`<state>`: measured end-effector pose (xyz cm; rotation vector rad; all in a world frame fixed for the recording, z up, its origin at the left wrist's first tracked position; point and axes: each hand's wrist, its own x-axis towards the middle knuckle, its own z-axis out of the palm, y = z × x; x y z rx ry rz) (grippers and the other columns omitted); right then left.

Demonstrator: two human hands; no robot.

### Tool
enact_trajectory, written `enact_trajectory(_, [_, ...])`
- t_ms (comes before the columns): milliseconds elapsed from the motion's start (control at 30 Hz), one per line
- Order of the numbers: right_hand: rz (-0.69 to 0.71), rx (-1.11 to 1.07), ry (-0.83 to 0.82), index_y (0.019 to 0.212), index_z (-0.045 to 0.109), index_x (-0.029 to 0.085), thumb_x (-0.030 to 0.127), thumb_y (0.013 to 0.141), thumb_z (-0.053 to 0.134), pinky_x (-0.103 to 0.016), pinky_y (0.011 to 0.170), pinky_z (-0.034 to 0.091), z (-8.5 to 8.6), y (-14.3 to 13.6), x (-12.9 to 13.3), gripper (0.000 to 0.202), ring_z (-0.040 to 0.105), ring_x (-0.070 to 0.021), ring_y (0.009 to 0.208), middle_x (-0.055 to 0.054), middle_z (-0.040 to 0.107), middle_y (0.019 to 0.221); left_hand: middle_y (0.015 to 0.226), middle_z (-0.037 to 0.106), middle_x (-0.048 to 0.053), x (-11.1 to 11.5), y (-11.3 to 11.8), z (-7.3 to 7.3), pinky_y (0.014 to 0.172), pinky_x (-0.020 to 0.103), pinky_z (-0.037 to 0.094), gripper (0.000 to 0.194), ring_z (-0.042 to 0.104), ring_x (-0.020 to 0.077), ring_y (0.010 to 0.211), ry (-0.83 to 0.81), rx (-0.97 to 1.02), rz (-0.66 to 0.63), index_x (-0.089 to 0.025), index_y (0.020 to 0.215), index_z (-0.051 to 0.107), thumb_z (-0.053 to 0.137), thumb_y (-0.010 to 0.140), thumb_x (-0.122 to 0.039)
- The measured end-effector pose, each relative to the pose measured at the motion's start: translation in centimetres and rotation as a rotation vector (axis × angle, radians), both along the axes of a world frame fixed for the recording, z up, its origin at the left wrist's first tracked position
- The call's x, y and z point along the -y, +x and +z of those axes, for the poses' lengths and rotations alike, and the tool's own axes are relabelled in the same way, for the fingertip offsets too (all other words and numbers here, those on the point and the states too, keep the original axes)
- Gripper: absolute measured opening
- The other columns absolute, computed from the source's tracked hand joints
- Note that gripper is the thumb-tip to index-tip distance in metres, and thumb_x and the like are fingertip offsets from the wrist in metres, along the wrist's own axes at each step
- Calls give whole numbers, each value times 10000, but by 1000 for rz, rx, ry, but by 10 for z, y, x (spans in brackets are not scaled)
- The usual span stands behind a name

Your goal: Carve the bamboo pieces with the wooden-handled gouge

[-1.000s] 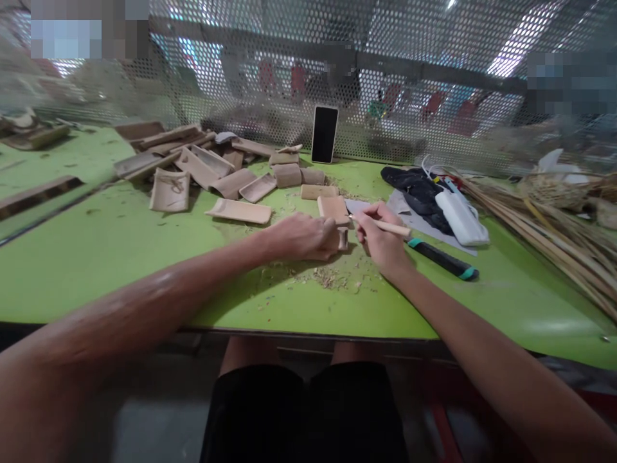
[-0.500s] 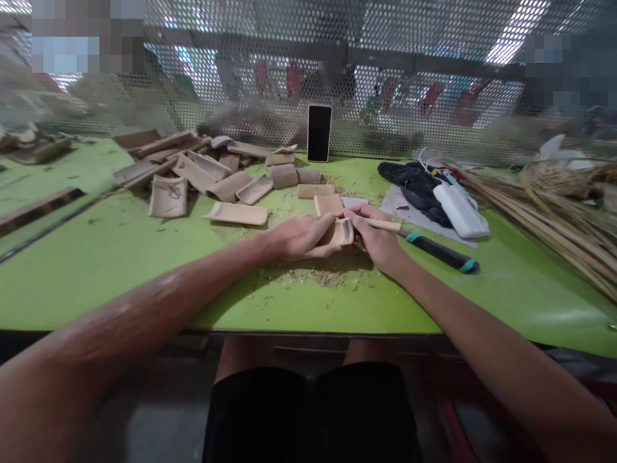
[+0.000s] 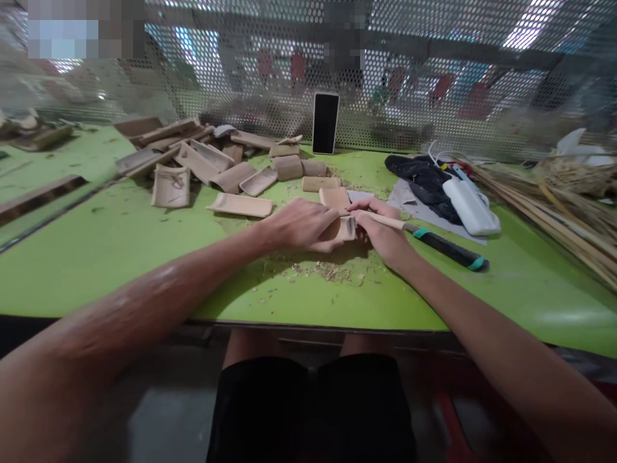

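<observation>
Workshop, shavings (image 3: 333, 271), bamboo pieces (image 3: 235, 177) (a heap)

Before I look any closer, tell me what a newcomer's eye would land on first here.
Probably the hands meeting mid-table: the left hand grips a curved wooden piece, while the right hand holds a pale-handled tool at it. Next, likely the bright green table beneath them, then the dark-screened phone standing upright at the back, before the perforated screen.
</observation>
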<state>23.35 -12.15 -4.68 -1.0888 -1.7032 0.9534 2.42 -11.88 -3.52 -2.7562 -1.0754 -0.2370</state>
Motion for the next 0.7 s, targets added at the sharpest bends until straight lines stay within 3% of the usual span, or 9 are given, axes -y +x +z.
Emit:
enact_trajectory(133, [-8, 11, -27, 850, 654, 207, 387, 925, 609, -254, 402, 341, -2, 3, -1, 201, 460, -111, 412, 28, 539, 493, 748, 701, 136, -1, 1, 0, 544, 322, 342, 583, 564, 200, 562, -16, -60, 116, -121, 939, 656, 390, 940, -639])
enact_trajectory(300, [-15, -7, -47, 834, 652, 192, 447, 945, 576, -226, 356, 350, 0, 0, 1, 288, 489, -96, 398, 30, 546, 518, 616, 665, 109, 0, 2, -2, 514, 314, 304, 510, 522, 184, 472, 30, -117, 200, -152, 789, 689, 393, 969, -526])
enact_trajectory(433, [33, -14, -53, 877, 643, 189, 439, 912, 632, -196, 362, 375, 0, -4, 3, 253, 528, -80, 437, 31, 587, 595, 612, 667, 110, 1, 1, -4, 520, 313, 303, 513, 528, 184, 474, 78, -136, 200, -151, 766, 692, 414, 964, -533])
enact_trajectory(700, [3, 47, -16, 835, 653, 187, 414, 917, 638, -217, 378, 370, 0, 0, -1, 242, 491, -89, 421, 19, 583, 540, 727, 702, 125, 1, -2, -6, 616, 343, 370, 546, 596, 206, 572, 96, -98, 180, -140, 854, 695, 454, 926, -625])
